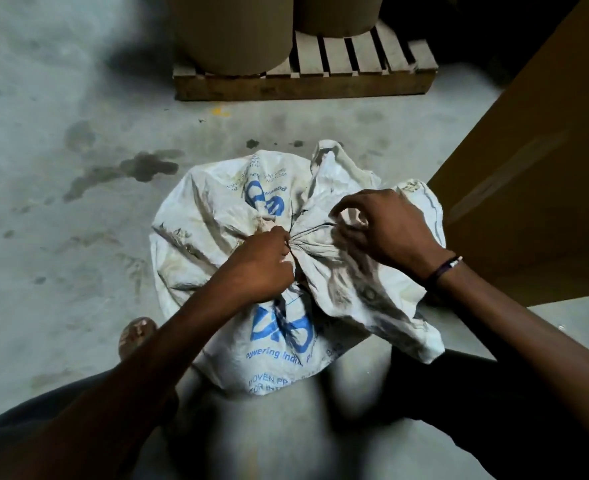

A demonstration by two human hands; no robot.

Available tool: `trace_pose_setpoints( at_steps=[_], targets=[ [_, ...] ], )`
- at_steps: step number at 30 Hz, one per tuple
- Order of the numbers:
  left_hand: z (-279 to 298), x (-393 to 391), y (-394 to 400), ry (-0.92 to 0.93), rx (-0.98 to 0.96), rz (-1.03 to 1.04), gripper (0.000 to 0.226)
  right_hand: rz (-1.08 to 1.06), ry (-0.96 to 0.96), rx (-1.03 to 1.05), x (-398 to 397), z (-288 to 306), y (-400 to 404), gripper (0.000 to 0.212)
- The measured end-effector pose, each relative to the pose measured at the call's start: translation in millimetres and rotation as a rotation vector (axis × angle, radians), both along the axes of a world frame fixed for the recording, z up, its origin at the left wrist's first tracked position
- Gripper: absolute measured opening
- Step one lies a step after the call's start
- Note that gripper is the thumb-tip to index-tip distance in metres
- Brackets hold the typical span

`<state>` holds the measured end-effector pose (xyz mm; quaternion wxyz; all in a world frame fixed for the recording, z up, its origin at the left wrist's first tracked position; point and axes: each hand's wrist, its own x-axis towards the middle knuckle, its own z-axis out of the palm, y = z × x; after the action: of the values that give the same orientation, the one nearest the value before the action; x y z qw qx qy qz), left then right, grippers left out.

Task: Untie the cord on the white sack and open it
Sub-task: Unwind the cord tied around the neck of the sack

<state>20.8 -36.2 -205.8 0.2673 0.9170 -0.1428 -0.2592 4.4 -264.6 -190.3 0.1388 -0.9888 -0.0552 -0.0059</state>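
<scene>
A dirty white woven sack [213, 216] with blue print stands on the concrete floor between my legs, its mouth gathered into a neck at the middle. A thin dark cord [312, 227] is wound around that neck. My left hand [260, 263] is closed at the left side of the neck, pinching the cord and the bunched fabric. My right hand [379, 230] sits just right of the neck, fingertips pinched on the cord where it crosses the fabric. The loose top of the sack fans out to the right, under my right wrist.
A wooden pallet [307, 81] lies on the floor ahead, carrying two large brown cylindrical rolls [232, 29]. A big cardboard box [535, 168] stands close on the right, touching the sack's edge. Dark stains mark the floor to the left. My sandalled foot [135, 336] shows by the sack.
</scene>
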Motion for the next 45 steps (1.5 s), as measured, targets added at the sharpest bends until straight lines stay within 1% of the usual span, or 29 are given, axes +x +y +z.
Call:
trace_pose_setpoints(
  at_steps=[2, 4, 6, 8, 10, 12, 15, 18, 21, 24, 26, 29, 30, 31, 32, 33, 34, 35, 36, 37, 38, 39, 40, 41, 42, 44, 45],
  targets=[
    [-3, -2, 4, -0.021, 0.053, -0.066, 0.037, -0.024, -0.1, 0.051, -4, 1, 8, 0.027],
    [-5, -1, 5, 0.002, 0.049, -0.076, 0.05, -0.009, -0.139, 0.106, -5, 1, 20, 0.039],
    [-6, -2, 7, 0.066, -0.036, 0.024, 0.054, 0.075, -0.05, 0.102, -3, -2, 30, 0.051],
    [-9, -3, 9, 0.192, -0.205, 0.224, 0.05, 0.125, 0.092, -0.005, -3, -11, 36, 0.057],
    [-16, -2, 10, 0.338, -0.38, 0.398, 0.043, 0.123, 0.111, -0.101, -3, -20, 39, 0.048],
    [-19, -2, 8, 0.444, -0.48, 0.517, 0.036, 0.092, 0.078, -0.135, -3, -24, 40, 0.037],
    [-20, -7, 2, 0.549, -0.566, 0.659, 0.032, 0.029, 0.165, -0.043, -1, -22, 38, 0.025],
    [-27, -13, 0, 0.477, -0.559, 0.708, 0.029, 0.058, 0.214, 0.071, 0, -29, 33, 0.017],
    [-32, -18, 2, 0.408, -0.578, 0.778, 0.022, 0.123, 0.206, 0.129, 1, -40, 29, 0.013],
    [-38, -23, 2, 0.28, -0.469, 0.774, 0.007, 0.148, 0.193, 0.181, 3, -44, 25, 0.026],
    [-38, -26, 1, 0.201, -0.41, 0.74, 0.003, 0.146, 0.219, 0.265, 3, -48, 23, 0.026],
    [-35, -27, -1, 0.162, -0.403, 0.716, 0.012, 0.123, 0.234, 0.366, 4, -49, 22, 0.019],
    [-35, -27, -1, 0.159, -0.404, 0.717, 0.013, 0.118, 0.222, 0.373, 3, -45, 22, 0.016],
    [-34, -26, -2, 0.161, -0.405, 0.72, 0.011, 0.124, 0.198, 0.324, 2, -40, 23, 0.017],
    [-34, -25, -1, 0.173, -0.409, 0.73, 0.007, 0.126, 0.175, 0.197, -1, -35, 25, 0.03],
    [-34, -25, -1, 0.198, -0.425, 0.747, 0.004, 0.112, 0.187, 0.024, -5, -32, 26, 0.055],
    [-33, -24, -1, 0.229, -0.453, 0.767, 0.004, 0.077, 0.237, -0.126, -10, -28, 26, 0.089],
    [-32, -24, 0, 0.256, -0.481, 0.78, 0.005, 0.027, 0.309, -0.226, -14, -28, 24, 0.12],
    [-32, -23, 0, 0.266, -0.493, 0.78, 0.005, -0.012, 0.384, -0.276, -17, -28, 22, 0.139],
    [-31, -22, 1, 0.257, -0.484, 0.766, 0.006, -0.04, 0.437, -0.288, -17, -29, 19, 0.143],
    [-31, -21, 1, 0.236, -0.458, 0.738, 0.009, -0.053, 0.454, -0.299, -16, -33, 15, 0.134],
    [-30, -21, 2, 0.209, -0.422, 0.697, 0.014, -0.048, 0.424, -0.311, -14, -35, 13, 0.115],
    [-29, -23, 2, 0.175, -0.38, 0.638, 0.023, -0.036, 0.364, -0.324, -12, -36, 12, 0.094],
    [-27, -25, 2, 0.123, -0.334, 0.557, 0.037, -0.031, 0.285, -0.317, -9, -36, 13, 0.08],
    [-26, -27, 2, 0.043, -0.293, 0.455, 0.055, -0.03, 0.22, -0.284, -6, -33, 15, 0.074],
    [-23, -31, 0, -0.134, -0.213, 0.241, 0.096, -0.025, 0.117, -0.183, 3, -20, 19, 0.081],
    [-21, -33, -2, -0.221, -0.176, 0.169, 0.11, -0.018, 0.07, -0.136, 9, -12, 22, 0.086]
  ],
)
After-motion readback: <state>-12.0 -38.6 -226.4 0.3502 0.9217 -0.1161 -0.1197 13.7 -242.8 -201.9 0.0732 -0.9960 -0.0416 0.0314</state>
